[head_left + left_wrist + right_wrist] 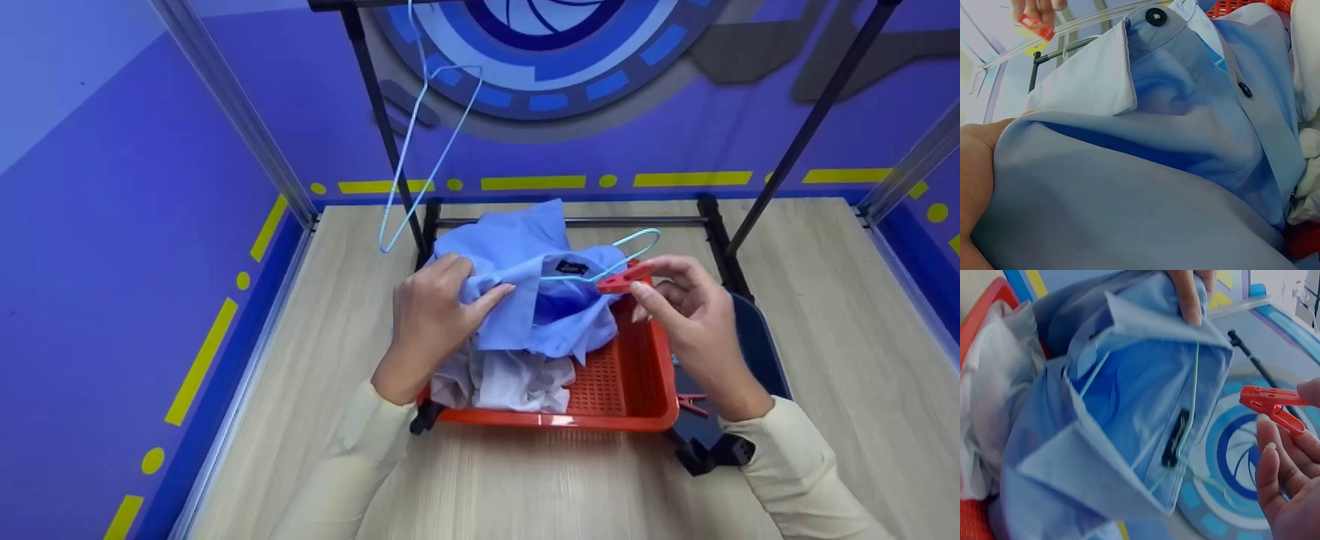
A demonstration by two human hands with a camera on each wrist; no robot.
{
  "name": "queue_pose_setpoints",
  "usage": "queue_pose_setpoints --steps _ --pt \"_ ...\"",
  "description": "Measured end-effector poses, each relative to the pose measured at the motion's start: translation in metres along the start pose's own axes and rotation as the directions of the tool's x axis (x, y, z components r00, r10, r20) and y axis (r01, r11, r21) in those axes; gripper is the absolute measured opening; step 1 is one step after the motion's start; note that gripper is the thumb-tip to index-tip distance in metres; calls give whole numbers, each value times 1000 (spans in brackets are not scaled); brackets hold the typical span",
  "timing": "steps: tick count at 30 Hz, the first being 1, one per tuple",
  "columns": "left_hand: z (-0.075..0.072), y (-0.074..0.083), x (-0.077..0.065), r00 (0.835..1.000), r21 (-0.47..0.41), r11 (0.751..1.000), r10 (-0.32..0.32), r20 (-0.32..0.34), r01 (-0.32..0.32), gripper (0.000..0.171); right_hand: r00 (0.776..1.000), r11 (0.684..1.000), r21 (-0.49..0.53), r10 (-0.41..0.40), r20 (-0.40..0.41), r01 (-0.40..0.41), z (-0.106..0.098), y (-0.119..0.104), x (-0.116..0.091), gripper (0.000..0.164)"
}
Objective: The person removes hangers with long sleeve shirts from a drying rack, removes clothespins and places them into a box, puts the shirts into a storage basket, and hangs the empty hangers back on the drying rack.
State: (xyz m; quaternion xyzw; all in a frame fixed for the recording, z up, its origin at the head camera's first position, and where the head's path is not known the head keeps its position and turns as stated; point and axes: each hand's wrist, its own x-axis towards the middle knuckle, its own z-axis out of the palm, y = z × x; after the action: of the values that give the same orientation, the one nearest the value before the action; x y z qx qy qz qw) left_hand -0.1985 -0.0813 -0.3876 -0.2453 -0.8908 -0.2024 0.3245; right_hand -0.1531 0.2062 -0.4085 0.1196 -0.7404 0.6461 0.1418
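Observation:
A light blue collared shirt (510,232) with dark buttons is held up over the red basket, its neck opening spread. My left hand (431,319) grips the shirt's left side, thumb lying over the cloth. Inside the collar sits a pale blue hanger (637,238); its hook sticks out past the neck, and a black label (1176,439) shows beside it in the right wrist view. Between thumb and fingers, my right hand (694,322) pinches a red clothespin (1272,402) close to the collar's right side. Folds of shirt fill most of the left wrist view.
Below the shirt, a red basket (555,420) holds a crumpled white garment (517,382). A dark tray (761,345) with another red clothespin (691,405) stands to its right. Behind rises a black rack (817,120), with an unloaded hanger (409,142) hanging at left.

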Motion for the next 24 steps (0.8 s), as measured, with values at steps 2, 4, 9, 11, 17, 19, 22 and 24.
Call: queue_pose_setpoints --steps 2,4,9,11,17,19,22,24 --pt "0 0 0 1000 1 1000 -5 4 5 46 1000 1000 5 9 13 -9 -7 4 -1 29" --pt "0 -1 -1 1000 0 1000 -7 7 7 46 1000 1000 -6 12 16 -12 -14 8 -2 29" --pt "0 -2 -1 1000 -6 1000 -9 7 10 46 997 997 -47 60 -55 -63 -28 16 0 29" --pt "0 -3 -1 1000 -8 1000 -9 3 9 46 993 994 -65 85 -79 -91 -33 20 2 29" --pt "-1 -3 -2 1000 -8 1000 -13 4 13 46 990 971 -200 112 -88 -128 -50 34 2 33" --pt "-1 -3 -1 1000 -3 1000 -16 6 16 46 986 954 -253 139 -93 -158 -56 41 0 35" --pt "-1 -3 -2 1000 7 1000 -13 0 13 47 975 927 -304 199 -96 -219 -65 53 -3 37" --pt "-1 -3 -2 1000 13 1000 -8 -7 9 48 966 906 -335 245 -79 -258 -69 59 -6 39"
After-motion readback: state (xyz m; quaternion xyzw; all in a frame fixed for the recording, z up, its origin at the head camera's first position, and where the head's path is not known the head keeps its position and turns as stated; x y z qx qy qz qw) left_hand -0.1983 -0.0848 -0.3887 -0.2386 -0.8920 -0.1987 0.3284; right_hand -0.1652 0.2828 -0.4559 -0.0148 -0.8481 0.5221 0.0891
